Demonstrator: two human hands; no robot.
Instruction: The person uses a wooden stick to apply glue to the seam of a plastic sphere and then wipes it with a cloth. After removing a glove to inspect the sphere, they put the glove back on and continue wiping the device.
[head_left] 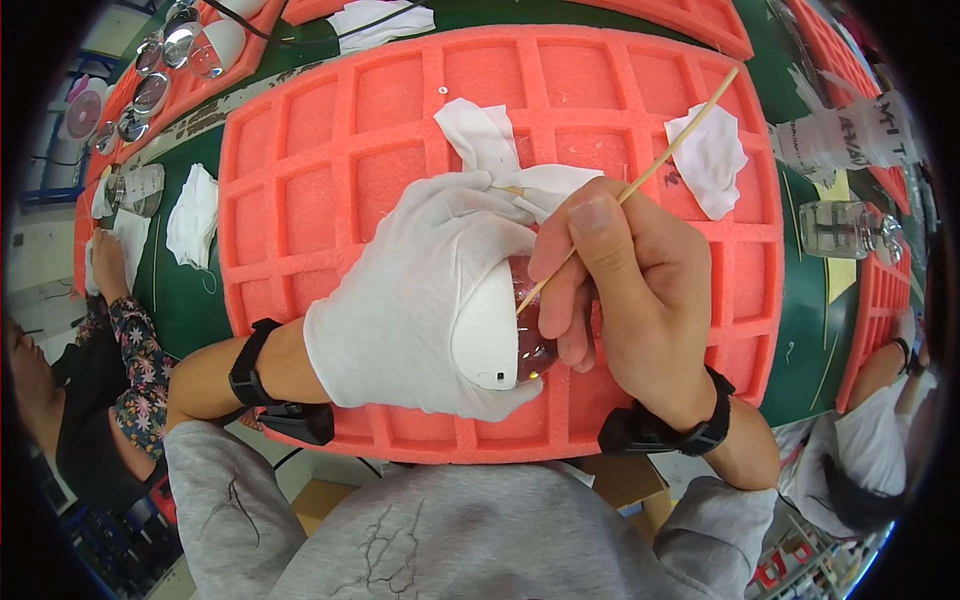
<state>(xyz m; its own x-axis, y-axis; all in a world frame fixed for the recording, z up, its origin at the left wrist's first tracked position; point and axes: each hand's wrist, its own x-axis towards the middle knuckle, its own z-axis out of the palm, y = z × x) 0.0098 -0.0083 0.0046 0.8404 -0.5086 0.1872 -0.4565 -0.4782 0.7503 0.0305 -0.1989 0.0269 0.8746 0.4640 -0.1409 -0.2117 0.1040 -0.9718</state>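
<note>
My left hand (400,290), in a white glove, is wrapped round a rounded device with a white shell (486,335) and a dark, glossy, see-through dome on its right side. My bare right hand (640,275) pinches a thin wooden stick (690,124) like a pen. Its lower tip meets the seam between white shell and dome; its upper end points away to the far right. Just beyond my gloved fingers lies a crumpled white cloth (480,135). A short wooden piece (512,190) shows by those fingers, partly hidden.
Beneath my hands is a pink foam tray (285,195) with square compartments. Another white cloth (708,160) lies on its right side. A glass jar (838,229) stands on the green table at right. Several shiny domes (182,45) sit far left. People work on both sides.
</note>
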